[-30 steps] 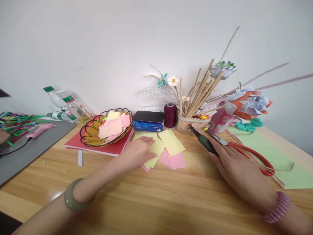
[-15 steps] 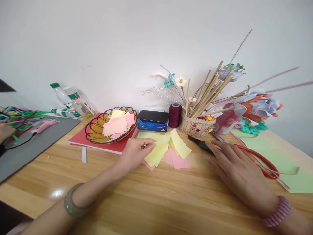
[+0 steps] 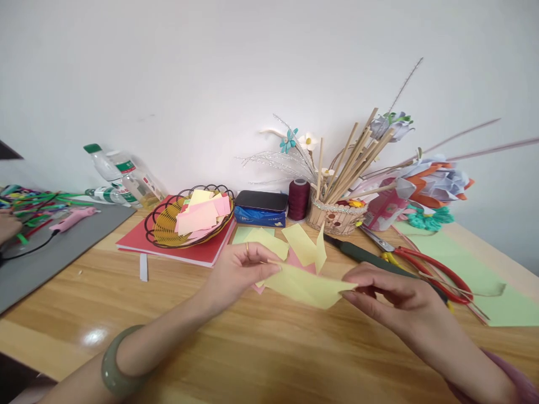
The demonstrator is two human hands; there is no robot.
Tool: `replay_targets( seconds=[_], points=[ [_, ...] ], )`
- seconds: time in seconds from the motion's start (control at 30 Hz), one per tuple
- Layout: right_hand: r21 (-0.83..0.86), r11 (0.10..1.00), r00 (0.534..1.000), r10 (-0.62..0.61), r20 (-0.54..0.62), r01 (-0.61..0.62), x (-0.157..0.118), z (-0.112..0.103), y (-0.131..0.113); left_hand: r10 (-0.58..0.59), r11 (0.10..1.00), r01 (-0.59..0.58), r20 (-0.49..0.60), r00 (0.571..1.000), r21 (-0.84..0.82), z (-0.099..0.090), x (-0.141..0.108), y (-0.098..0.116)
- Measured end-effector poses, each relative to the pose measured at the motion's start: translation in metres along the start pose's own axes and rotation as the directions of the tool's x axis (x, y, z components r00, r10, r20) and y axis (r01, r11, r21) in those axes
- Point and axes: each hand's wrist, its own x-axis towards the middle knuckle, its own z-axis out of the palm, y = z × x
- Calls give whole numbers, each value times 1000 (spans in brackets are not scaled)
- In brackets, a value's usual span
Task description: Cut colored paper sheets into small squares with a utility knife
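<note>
A yellow piece of paper (image 3: pixel 309 287) is stretched between my two hands above the table. My left hand (image 3: pixel 240 275) pinches its left end between thumb and fingers. At the other end, my right hand (image 3: pixel 387 294) grips a corner the same way. Behind the held sheet lie more yellow paper pieces (image 3: pixel 300 242), one with an edge standing up, and a pink paper piece (image 3: pixel 304 261) partly covered by them. A pale green sheet (image 3: pixel 255 233) lies flat beyond my left hand.
A wicker basket (image 3: pixel 162 224) of paper pieces sits on a red book (image 3: pixel 135 238). Behind stand a blue box (image 3: pixel 261 216), a thread spool (image 3: pixel 298 199) and a stick holder (image 3: pixel 337 217). Red-handled scissors (image 3: pixel 442 272) lie right. Another person's hand (image 3: pixel 9 225) is far left.
My left hand has lifted a yellow paper piece from the pile toward me. My right hand has come in from the right, over the scissors, and taken the paper's other end.
</note>
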Motion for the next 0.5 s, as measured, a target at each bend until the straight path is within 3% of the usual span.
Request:
replay_targets(
  seconds=[0.07,0.13,0.2,0.27,0.37,0.43,0.5],
  points=[
    [-88,982,985,-168,-32,165,-14,-2,2,222,967,-234,123,967,100,2,-7,-1],
    [-240,909,934,-357,-18,342,-29,-3,9,372,878,-437,297,880,196,5,-15,-6],
    [-344,832,897,-431,98,437,-44,-2,19,375,798,-531,453,809,286,9,-24,-15],
    [-409,786,886,-415,208,464,-54,-1,29,315,758,-548,536,783,354,13,-30,-26],
    [-446,759,877,-365,311,474,-60,1,35,249,770,-503,542,803,392,19,-37,-41],
    [-443,782,894,-323,312,437,-61,2,34,188,812,-409,478,858,417,22,-39,-45],
    [-422,837,930,-251,267,347,-61,4,32,63,858,-238,367,928,455,25,-40,-44]
  ],
)
